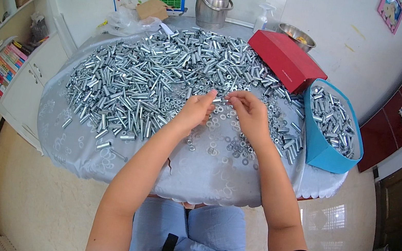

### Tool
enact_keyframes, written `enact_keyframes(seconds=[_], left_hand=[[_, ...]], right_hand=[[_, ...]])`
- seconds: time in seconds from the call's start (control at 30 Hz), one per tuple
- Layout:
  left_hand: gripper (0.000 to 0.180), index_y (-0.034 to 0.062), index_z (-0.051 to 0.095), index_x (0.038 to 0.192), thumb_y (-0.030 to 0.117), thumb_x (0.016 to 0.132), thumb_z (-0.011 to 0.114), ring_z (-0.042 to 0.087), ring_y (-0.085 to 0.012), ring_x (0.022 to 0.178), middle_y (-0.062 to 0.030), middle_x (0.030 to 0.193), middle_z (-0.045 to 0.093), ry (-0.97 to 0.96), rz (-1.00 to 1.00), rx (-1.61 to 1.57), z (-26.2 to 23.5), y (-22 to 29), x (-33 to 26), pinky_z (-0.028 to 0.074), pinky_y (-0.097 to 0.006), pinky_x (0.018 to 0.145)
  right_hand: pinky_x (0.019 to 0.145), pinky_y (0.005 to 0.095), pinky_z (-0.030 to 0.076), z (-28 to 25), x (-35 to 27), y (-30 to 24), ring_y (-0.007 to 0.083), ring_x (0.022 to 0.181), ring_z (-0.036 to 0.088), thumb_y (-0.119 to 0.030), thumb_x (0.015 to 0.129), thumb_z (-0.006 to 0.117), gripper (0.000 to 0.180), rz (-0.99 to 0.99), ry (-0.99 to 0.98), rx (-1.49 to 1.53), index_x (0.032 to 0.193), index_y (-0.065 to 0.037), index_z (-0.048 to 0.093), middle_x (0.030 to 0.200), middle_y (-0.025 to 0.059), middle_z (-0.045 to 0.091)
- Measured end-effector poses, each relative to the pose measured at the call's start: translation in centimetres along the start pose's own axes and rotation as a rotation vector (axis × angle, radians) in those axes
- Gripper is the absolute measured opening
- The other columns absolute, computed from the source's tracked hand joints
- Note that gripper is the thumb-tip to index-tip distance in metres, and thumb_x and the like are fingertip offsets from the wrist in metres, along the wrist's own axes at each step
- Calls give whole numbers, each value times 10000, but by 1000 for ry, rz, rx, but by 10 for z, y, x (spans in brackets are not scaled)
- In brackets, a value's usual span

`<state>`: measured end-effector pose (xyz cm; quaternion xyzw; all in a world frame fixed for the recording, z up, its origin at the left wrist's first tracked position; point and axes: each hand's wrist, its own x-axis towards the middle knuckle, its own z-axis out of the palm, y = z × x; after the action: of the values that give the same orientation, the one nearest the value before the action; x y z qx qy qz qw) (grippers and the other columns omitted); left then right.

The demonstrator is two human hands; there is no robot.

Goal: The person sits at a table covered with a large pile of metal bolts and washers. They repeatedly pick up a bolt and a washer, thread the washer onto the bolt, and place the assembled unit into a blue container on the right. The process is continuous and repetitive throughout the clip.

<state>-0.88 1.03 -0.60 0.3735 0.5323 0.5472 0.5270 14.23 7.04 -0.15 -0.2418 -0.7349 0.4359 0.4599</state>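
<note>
Over the middle of the table my two hands work close together. My left hand (196, 110) is closed, its thumb and fingers round one end of a short shiny metal bolt (219, 99). My right hand (250, 114) pinches at the bolt's other end; any small part between its fingertips is too small to make out. Below and around both hands lie loose flat washers (218, 122), some in little clusters. A broad heap of silvery metal sleeves and bolts (129, 83) spreads behind and to the left of my hands.
A blue fabric bin (328, 157) full of metal parts stands at the right edge. Behind it, a red box (288, 60) borders the heap. At the back are a steel canister (212, 10), a spray bottle (262, 19), a metal bowl (297, 35) and a plastic bag (128, 23).
</note>
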Motion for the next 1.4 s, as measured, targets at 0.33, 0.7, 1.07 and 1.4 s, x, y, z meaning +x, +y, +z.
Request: enact_keyframes(seconds=[0.33, 0.7, 1.07, 1.4], left_hand=[[420, 102, 447, 667, 470, 867, 480, 305, -56, 456, 56, 561, 361, 40, -8, -50, -2, -1, 2, 257, -225, 419], [442, 161, 334, 575, 456, 878, 461, 255, -53, 428, 75, 501, 277, 63, -5, -56, 6, 6, -3, 219, -230, 420], [410, 141, 381, 609, 440, 867, 492, 292, -50, 439, 67, 550, 324, -3, -14, -89, -1, 2, 1, 246, -225, 420], [432, 162, 325, 589, 452, 869, 479, 261, -50, 420, 74, 507, 269, 48, -23, -70, 2, 3, 0, 220, -221, 413]], right_hand=[[702, 286, 486, 3, -4, -5, 210, 795, 639, -39, 836, 531, 181, -153, -31, -185, 996, 6, 602, 885, 143, 647], [765, 265, 476, -2, -7, -18, 171, 857, 630, -5, 817, 548, 225, -153, -99, -369, 1032, -7, 615, 941, 132, 651], [666, 275, 491, 0, -5, -12, 207, 744, 646, -45, 793, 598, 192, -176, 10, -276, 982, -29, 629, 840, 143, 654], [648, 278, 490, 2, -6, -15, 194, 706, 639, -47, 783, 601, 169, -159, 52, -279, 945, -26, 645, 813, 138, 655]])
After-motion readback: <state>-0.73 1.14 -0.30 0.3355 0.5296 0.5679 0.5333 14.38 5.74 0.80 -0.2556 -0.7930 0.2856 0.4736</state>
